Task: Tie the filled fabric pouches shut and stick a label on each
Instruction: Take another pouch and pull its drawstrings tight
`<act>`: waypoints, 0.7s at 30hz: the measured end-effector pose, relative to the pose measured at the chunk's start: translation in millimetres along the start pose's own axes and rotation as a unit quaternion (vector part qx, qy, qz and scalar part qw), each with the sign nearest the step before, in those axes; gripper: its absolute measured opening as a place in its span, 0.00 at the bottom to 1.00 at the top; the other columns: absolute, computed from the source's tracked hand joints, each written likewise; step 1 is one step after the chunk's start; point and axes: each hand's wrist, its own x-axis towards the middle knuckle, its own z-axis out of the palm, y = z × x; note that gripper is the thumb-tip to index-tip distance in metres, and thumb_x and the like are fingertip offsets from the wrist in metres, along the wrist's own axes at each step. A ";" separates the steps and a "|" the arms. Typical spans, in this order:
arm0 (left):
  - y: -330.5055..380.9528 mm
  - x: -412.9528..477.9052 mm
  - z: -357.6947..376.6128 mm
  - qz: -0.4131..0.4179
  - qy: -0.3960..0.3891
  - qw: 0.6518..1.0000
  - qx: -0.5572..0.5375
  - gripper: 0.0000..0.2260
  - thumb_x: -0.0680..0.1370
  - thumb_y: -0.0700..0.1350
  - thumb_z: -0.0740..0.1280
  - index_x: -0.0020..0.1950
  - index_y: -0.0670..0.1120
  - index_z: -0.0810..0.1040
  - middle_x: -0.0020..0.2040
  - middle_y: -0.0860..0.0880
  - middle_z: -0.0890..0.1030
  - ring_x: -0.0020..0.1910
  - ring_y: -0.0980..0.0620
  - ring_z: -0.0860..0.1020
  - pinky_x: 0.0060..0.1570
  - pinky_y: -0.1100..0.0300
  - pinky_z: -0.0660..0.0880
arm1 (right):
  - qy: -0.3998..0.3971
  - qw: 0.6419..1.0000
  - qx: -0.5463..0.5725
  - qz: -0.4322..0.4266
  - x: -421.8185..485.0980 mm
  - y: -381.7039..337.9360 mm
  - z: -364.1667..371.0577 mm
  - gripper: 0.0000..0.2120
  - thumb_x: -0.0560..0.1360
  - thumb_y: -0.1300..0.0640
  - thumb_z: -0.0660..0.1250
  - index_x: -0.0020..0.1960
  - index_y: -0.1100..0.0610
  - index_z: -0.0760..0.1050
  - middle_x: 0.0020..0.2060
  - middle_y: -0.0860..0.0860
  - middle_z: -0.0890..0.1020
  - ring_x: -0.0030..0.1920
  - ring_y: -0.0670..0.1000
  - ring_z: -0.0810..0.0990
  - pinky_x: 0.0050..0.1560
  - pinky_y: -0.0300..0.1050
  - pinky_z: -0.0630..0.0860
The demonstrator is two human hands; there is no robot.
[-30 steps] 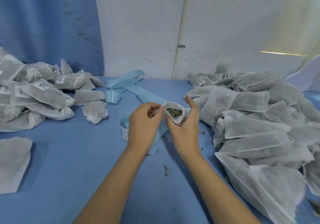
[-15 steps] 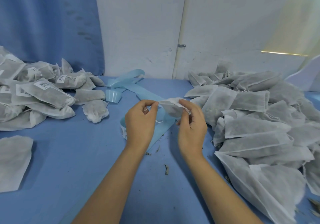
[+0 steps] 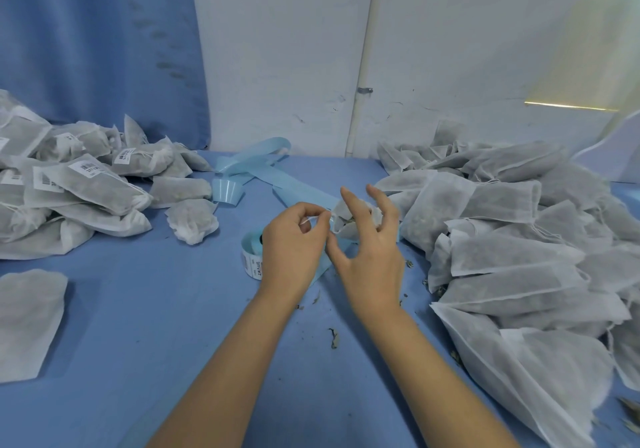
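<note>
A small white fabric pouch (image 3: 346,221) with dried herbs hangs between my hands above the blue table. My left hand (image 3: 294,243) pinches the pouch's white drawstring between thumb and forefinger. My right hand (image 3: 372,250) is beside and partly in front of the pouch, fingers spread and half bent around it; whether it holds the string is hidden. A roll of labels (image 3: 250,257) on pale blue backing lies just left of my left hand.
A heap of untied pouches (image 3: 512,240) fills the right side. Tied, labelled pouches (image 3: 90,184) pile up at the left, with one flat pouch (image 3: 29,319) near the left edge. Blue backing tape (image 3: 252,167) trails toward the wall. Herb crumbs (image 3: 333,335) dot the blue table (image 3: 173,343).
The pouch mouth, open a second ago, has been drawn together. My right hand has loosened from the pouch top and spread its fingers, while my left hand keeps pulling the string leftward.
</note>
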 end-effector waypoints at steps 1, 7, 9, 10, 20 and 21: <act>-0.1 -0.4 0.2 0.002 -0.006 1.000 0.000 0.07 0.76 0.41 0.68 0.40 0.50 0.79 0.22 0.63 0.72 0.25 0.67 0.70 0.28 0.77 0.64 | 0.002 1.000 -0.012 -0.015 0.2 -0.9 -0.2 0.26 0.71 0.58 0.74 0.67 0.47 0.74 0.70 0.50 0.69 0.43 0.48 0.78 0.26 0.46 0.76; -1.5 -1.2 -0.6 0.016 -0.032 0.999 0.012 0.08 0.76 0.41 0.68 0.40 0.53 0.79 0.34 0.59 0.78 0.32 0.65 0.73 0.36 0.75 0.68 | 0.011 0.998 -0.041 -0.040 -0.8 -2.3 0.5 0.11 0.74 0.61 0.70 0.56 0.53 0.81 0.61 0.47 0.78 0.37 0.48 0.80 0.25 0.44 0.74; -1.1 -1.4 -1.6 0.019 -0.035 0.999 0.008 0.09 0.76 0.40 0.67 0.39 0.52 0.79 0.33 0.59 0.78 0.31 0.66 0.74 0.35 0.76 0.67 | 0.022 0.999 -0.038 -0.027 0.3 -1.7 1.4 0.08 0.74 0.62 0.69 0.52 0.55 0.81 0.56 0.47 0.80 0.33 0.47 0.78 0.25 0.44 0.74; -1.1 -1.1 -2.3 0.017 -0.038 0.999 0.005 0.09 0.76 0.40 0.67 0.39 0.52 0.79 0.31 0.59 0.78 0.31 0.66 0.74 0.34 0.76 0.67 | 0.022 0.999 -0.037 -0.021 0.5 -1.1 1.7 0.07 0.73 0.62 0.69 0.51 0.55 0.80 0.55 0.48 0.80 0.32 0.46 0.76 0.25 0.43 0.73; -5.2 2.0 -5.8 0.047 -0.010 0.995 0.085 0.07 0.79 0.40 0.64 0.42 0.49 0.76 0.35 0.59 0.77 0.38 0.64 0.75 0.37 0.72 0.67 | 0.001 0.998 -0.064 -0.020 4.0 1.1 -1.9 0.02 0.75 0.59 0.70 0.44 0.56 0.79 0.60 0.51 0.77 0.33 0.49 0.76 0.21 0.44 0.70; -7.0 3.3 -5.9 0.048 0.004 0.992 0.114 0.07 0.79 0.41 0.63 0.43 0.49 0.75 0.39 0.58 0.77 0.42 0.60 0.75 0.39 0.68 0.66 | -0.010 0.997 -0.072 -0.012 4.3 2.6 -2.2 0.01 0.75 0.59 0.70 0.44 0.56 0.78 0.62 0.50 0.76 0.33 0.50 0.76 0.22 0.43 0.69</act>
